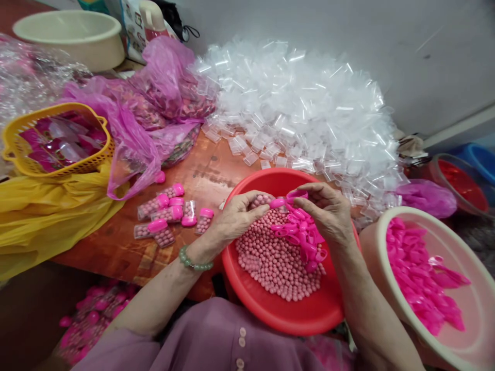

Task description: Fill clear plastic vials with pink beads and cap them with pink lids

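Above the red basin (284, 322), my left hand (234, 219) is closed around a small clear container filled with pink beads (261, 200), partly hidden by the fingers. My right hand (327, 208) pinches a bright pink plastic cap (297, 196) with a loop, close to the container's mouth. Another pink piece (277, 203) lies between the two hands; whether it is joined to the container I cannot tell. Below them, the basin holds loose pink beads (278, 268) and a small heap of pink caps (305, 234).
Several filled, pink-capped containers (166, 211) lie on the table (204, 159) to the left. Clear empty containers (297, 108) are piled at the back. On the right stands a pale tub (481, 314) of pink caps. A yellow basket (73, 166) sits at far left, beside pink bags (131, 139).
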`<state>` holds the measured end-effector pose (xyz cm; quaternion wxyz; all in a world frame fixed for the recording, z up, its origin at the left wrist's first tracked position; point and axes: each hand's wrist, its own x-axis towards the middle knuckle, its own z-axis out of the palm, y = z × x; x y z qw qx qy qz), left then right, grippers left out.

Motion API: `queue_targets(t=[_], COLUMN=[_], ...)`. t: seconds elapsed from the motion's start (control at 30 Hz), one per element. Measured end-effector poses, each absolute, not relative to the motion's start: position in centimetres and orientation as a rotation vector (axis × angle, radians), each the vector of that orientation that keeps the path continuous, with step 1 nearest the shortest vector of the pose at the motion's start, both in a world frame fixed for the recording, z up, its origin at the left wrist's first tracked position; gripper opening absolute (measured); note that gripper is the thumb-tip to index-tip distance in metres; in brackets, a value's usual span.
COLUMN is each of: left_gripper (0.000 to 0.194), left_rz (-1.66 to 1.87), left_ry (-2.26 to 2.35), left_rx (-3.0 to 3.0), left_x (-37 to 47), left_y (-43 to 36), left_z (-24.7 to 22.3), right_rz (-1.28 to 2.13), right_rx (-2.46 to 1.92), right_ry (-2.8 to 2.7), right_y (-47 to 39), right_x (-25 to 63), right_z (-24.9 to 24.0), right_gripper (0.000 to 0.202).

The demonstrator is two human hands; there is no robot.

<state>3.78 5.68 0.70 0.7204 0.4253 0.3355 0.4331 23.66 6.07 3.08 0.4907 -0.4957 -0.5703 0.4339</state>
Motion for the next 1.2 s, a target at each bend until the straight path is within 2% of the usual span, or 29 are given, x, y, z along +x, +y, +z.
queue_targets(t=[0.3,0.53,0.73,0.87,0.93,1.07,1.2], left_gripper=[0.019,0.025,0.024,0.022,0.023,0.026,0.032], left_rz=[0.965,1.094,1.172,1.167,1.173,1.13,1.105], left_ry=[0.767,0.806,0.704,0.692,0.689,0.661,0.66], left_rx=[0.88,0.81,0.744,0.733,0.713,0.683,0.661], left_x=[4.0,3.9,4.0,4.0,4.0,4.0,4.0], left_y=[5.9,5.6,6.0,6.1,6.1,6.0,6.0], left_z=[0.2,-0.1,-0.6,-0.6,-0.4,-0.1,-0.2], right_rz=[0.934,0.723,0.218,-0.001,-0.069,-0.114,0.07], right_rx=[-1.135,-1.122,-1.016,-1.0,-1.008,-1.089,-1.091], right_ry=[-1.283,-1.478,-1.947,-2.028,-2.038,-2.046,-2.096], right_y=[5.0,4.6,4.5,4.7,4.8,4.8,5.1], right_x=[20.6,19.8,19.6,19.3,19.4,20.1,20.8], right_z=[2.0,0.8,0.8,0.7,0.6,0.8,1.7], right_gripper=[0.015,0.016,0.045,0.022,0.019,0.032,0.027])
